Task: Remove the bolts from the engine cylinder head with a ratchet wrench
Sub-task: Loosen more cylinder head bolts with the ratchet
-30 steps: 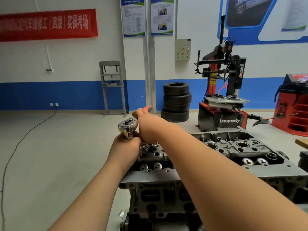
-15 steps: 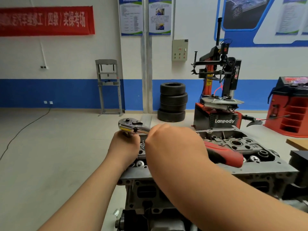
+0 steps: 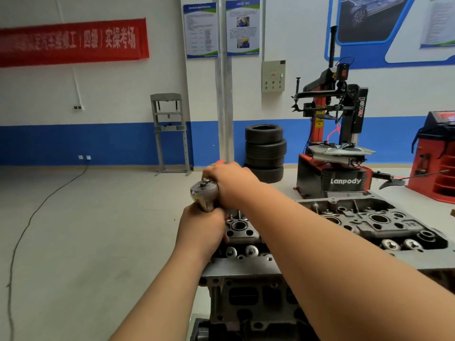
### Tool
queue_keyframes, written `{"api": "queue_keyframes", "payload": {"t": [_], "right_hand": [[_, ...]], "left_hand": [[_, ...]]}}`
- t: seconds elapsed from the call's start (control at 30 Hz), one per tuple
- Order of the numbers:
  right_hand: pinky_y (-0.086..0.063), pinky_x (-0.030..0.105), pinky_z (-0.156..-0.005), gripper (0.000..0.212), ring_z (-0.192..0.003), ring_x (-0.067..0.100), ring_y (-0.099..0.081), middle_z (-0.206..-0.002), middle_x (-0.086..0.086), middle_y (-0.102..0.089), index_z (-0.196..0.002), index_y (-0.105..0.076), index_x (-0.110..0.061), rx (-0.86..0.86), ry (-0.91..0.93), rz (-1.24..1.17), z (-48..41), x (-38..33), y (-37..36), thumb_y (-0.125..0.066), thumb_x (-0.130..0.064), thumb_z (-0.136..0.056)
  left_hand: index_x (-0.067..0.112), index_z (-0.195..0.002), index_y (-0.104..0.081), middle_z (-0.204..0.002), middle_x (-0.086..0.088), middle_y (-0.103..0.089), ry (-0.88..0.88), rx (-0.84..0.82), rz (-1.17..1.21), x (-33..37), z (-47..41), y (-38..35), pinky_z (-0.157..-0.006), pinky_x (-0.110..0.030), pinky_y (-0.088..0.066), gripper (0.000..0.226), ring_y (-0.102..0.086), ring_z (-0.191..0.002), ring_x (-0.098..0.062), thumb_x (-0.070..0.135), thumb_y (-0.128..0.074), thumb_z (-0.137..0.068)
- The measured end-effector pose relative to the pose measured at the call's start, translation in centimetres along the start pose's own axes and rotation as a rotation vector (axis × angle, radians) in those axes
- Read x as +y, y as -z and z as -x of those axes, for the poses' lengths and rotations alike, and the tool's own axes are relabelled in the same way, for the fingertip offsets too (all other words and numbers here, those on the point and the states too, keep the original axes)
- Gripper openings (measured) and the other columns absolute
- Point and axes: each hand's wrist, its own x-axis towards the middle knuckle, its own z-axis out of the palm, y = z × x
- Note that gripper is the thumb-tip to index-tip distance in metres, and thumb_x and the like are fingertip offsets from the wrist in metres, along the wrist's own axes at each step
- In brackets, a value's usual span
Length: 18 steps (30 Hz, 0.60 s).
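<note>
A grey floor [image 3: 73, 242] fills the left of the view, with a black cable [image 3: 32, 215] trailing across it. The white wall with its blue band carries a red banner [image 3: 73, 41] at 10 o'clock. A red-and-black tyre changer [image 3: 337, 148] stands at 2 o'clock. A stack of tyres [image 3: 265, 148] is just to its 9 o'clock side, and a grey press [image 3: 170, 131] stands further that way against the wall.

The cylinder head [image 3: 369, 225] lies low in the view, top face up, running from the centre out toward 4 o'clock. The ratchet [image 3: 203, 193] stands over the head's left end, chrome end up, its handle pointing away toward 12 o'clock. The right hand [image 3: 229, 183], at 1 o'clock of the chrome end, grasps the handle. Its fingers are clenched round it so that only a red tip [image 3: 220, 161] shows beyond the knuckles. The left hand [image 3: 200, 230] sits at 6 o'clock of the chrome end and touches it, its fingers wrapped round the shaft below. That hand hides what the shaft sits on.
</note>
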Motion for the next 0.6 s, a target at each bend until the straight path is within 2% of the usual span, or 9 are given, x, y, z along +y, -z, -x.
{"api": "queue_keyframes", "payload": {"t": [0.07,0.17,0.27,0.33,0.4,0.47,0.53,0.6], "right_hand": [[-0.03,0.036,-0.087,0.032,-0.119,0.026,-0.036,-0.116,-0.002,-0.051,-0.12,-0.05,-0.028,0.029,-0.013,-0.017,0.4,0.1,-0.5,-0.057,-0.023,-0.089],[-0.025,0.047,-0.104,0.041,-0.125,0.029,-0.031,-0.126,0.001,-0.05,-0.123,-0.044,-0.022,0.056,-0.085,0.158,2.2,0.7,-0.1,-0.057,-0.022,-0.084],[-0.021,0.052,-0.106,0.044,-0.123,0.031,-0.036,-0.126,0.006,-0.049,-0.126,-0.039,-0.015,0.055,-0.17,0.331,5.7,0.8,1.3,-0.053,-0.018,-0.085],[-0.025,0.05,-0.104,0.044,-0.117,0.032,-0.044,-0.123,0.009,-0.05,-0.129,-0.037,-0.012,0.034,-0.199,0.387,8.6,0.3,2.5,-0.051,-0.018,-0.087],[-0.033,0.046,-0.094,0.041,-0.102,0.031,-0.05,-0.113,0.01,-0.05,-0.128,-0.036,-0.009,0.029,-0.143,0.405,11.5,-0.7,3.6,-0.048,-0.019,-0.089],[-0.036,0.035,-0.067,0.036,-0.072,0.024,-0.044,-0.089,0.009,-0.041,-0.124,-0.036,-0.008,0.077,-0.029,0.351,13.9,-2.0,4.1,-0.046,-0.021,-0.092],[-0.02,0.029,-0.048,0.033,-0.055,0.018,-0.024,-0.076,0.007,-0.026,-0.121,-0.036,-0.007,0.118,0.047,0.33,15.1,-2.8,4.2,-0.046,-0.023,-0.094],[-0.014,0.029,-0.045,0.029,-0.052,0.018,-0.022,-0.073,0.006,-0.027,-0.117,-0.037,-0.01,0.144,0.035,0.343,14.6,-2.5,4.0,-0.047,-0.019,-0.091]], "left_hand": [[0.007,-0.058,-0.058,-0.05,-0.014,-0.059,-0.006,0.005,-0.034,0.1,-0.1,0.0,-0.05,-0.031,-0.04,0.017,-0.052,-0.045,-0.023,0.008,-0.049,-0.073],[0.007,-0.057,-0.051,-0.054,-0.015,-0.054,-0.046,0.018,-0.095,0.3,-0.4,-0.3,-0.054,-0.034,-0.037,0.019,-0.048,-0.055,-0.03,0.007,-0.048,-0.075],[0.01,-0.057,-0.049,-0.053,-0.012,-0.05,-0.05,0.02,-0.109,0.5,-0.3,-0.6,-0.059,-0.037,-0.041,0.026,-0.049,-0.057,-0.032,0.011,-0.047,-0.082],[0.007,-0.062,-0.054,-0.053,-0.012,-0.05,-0.049,0.024,-0.103,0.5,-0.3,-0.7,-0.061,-0.039,-0.045,0.027,-0.05,-0.057,-0.032,0.014,-0.046,-0.086],[0.004,-0.067,-0.056,-0.055,-0.014,-0.052,-0.064,0.031,-0.096,0.4,-0.2,-0.7,-0.059,-0.035,-0.046,0.028,-0.051,-0.056,-0.032,0.014,-0.045,-0.09],[0.01,-0.062,-0.049,-0.057,-0.007,-0.049,-0.112,0.065,-0.086,0.3,-0.1,-0.7,-0.054,-0.025,-0.039,0.032,-0.046,-0.052,-0.021,0.011,-0.047,-0.094],[0.018,-0.062,-0.042,-0.061,-0.002,-0.046,-0.137,0.079,-0.072,0.2,0.2,-0.6,-0.053,-0.02,-0.034,0.036,-0.041,-0.054,-0.012,0.008,-0.047,-0.096],[0.018,-0.061,-0.041,-0.062,-0.007,-0.05,-0.15,0.086,-0.097,0.2,0.2,-0.6,-0.048,-0.02,-0.033,0.037,-0.041,-0.053,-0.013,0.006,-0.046,-0.096]]}}
